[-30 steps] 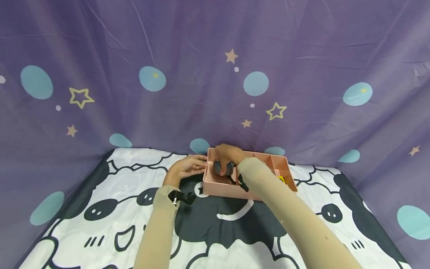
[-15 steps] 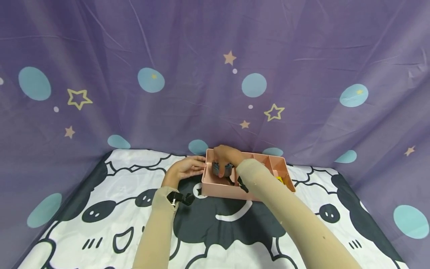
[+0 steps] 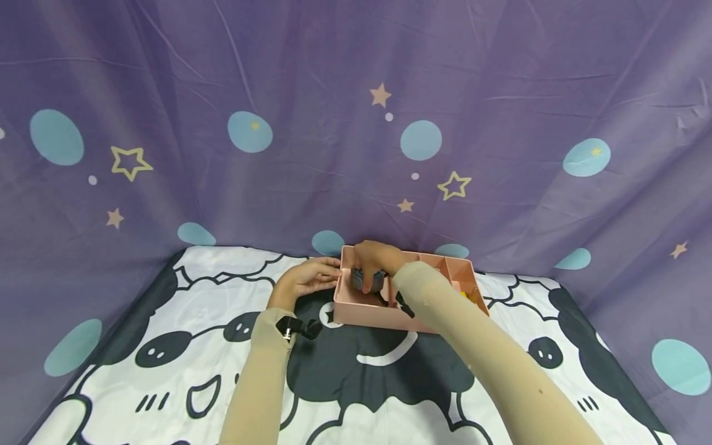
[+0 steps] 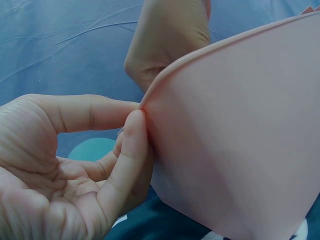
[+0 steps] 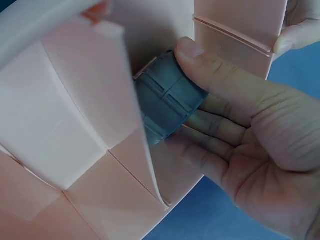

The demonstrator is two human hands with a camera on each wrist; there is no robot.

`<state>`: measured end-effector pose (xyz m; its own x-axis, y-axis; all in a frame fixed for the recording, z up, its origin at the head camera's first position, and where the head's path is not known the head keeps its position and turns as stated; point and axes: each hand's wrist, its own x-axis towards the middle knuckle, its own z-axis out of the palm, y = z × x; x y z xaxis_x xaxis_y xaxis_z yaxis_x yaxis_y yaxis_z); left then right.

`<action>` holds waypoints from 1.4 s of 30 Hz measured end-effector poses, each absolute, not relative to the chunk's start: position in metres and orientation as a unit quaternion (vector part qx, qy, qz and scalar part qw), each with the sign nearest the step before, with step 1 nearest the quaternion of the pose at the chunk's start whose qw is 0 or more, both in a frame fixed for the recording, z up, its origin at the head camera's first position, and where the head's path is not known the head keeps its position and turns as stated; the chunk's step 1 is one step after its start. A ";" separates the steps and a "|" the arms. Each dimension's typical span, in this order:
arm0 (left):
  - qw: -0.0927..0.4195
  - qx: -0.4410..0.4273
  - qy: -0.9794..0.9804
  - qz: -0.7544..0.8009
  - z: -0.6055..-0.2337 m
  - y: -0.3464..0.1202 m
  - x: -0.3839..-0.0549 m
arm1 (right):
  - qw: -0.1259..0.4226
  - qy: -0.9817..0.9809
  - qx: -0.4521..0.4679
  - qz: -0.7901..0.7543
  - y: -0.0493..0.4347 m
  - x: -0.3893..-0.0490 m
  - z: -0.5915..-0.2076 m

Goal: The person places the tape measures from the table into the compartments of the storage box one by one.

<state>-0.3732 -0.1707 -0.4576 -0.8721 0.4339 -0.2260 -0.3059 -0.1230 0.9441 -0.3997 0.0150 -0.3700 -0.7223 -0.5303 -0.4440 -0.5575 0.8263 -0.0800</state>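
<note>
A pink divided storage box (image 3: 367, 314) sits against the back curtain in the head view. My left hand (image 3: 307, 279) pinches the rim at its left end between thumb and fingers, as the left wrist view shows close up. Inside the leftmost compartment, my right hand (image 3: 381, 256) grips a dark grey, drum-shaped object (image 5: 167, 97) with ribbed, grooved sides. The right thumb (image 5: 215, 70) lies along its top edge and the fingers curl behind it. Its kind does not show. A thin divider (image 5: 135, 110) covers part of it in the right wrist view.
Small yellow pieces (image 3: 465, 296) lie in the box's right compartment, partly behind my right sleeve (image 3: 478, 346). A purple curtain (image 3: 356, 154) hangs directly behind the box. The surface bears a black-and-white cartoon cloth (image 3: 334, 426).
</note>
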 end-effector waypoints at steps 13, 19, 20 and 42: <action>0.254 0.060 0.608 0.749 -0.455 -0.171 -0.372 | 0.300 0.926 -0.223 -0.045 0.022 -0.394 -0.365; 0.248 0.060 0.610 0.750 -0.455 -0.171 -0.372 | 0.372 0.902 -0.151 -0.159 0.026 -0.391 -0.356; 0.248 0.060 0.611 0.750 -0.455 -0.171 -0.372 | 0.375 0.900 -0.147 -0.165 0.026 -0.391 -0.354; 0.252 0.046 0.602 0.756 -0.457 -0.170 -0.373 | 0.285 0.933 -0.201 -0.082 0.021 -0.405 -0.361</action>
<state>-0.3729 -0.1703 -0.4567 -0.8688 0.4364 -0.2339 -0.3259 -0.1484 0.9337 -0.4049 0.0213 -0.3613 -0.7561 -0.4227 -0.4996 -0.3293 0.9055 -0.2678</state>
